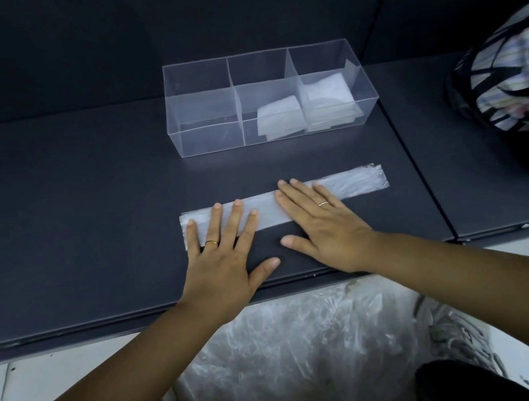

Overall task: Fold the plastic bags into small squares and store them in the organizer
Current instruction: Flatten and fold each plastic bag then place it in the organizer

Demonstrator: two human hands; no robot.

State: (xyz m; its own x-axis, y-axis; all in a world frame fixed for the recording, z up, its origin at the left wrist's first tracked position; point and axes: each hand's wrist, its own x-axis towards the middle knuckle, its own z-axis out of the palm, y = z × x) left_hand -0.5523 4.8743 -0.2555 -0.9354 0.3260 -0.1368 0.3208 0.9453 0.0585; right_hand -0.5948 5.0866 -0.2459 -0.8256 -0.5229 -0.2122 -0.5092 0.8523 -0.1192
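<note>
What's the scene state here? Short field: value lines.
bag: long flat strip on the dark table
left hand: flat, fingers pressing the strip's left end
right hand: flat, fingers on the strip's middle
organizer: clear, three compartments, behind the strip
folded squares: in the middle and right compartments
step: strip not yet folded into a square

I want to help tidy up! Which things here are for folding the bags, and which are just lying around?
For the job: strip of bag pressed flat under left hand and right hand; organizer; squares in its middle and right sections; likely the bag pile below the table.
Just lying about: basket of striped cloth, far right.
</note>
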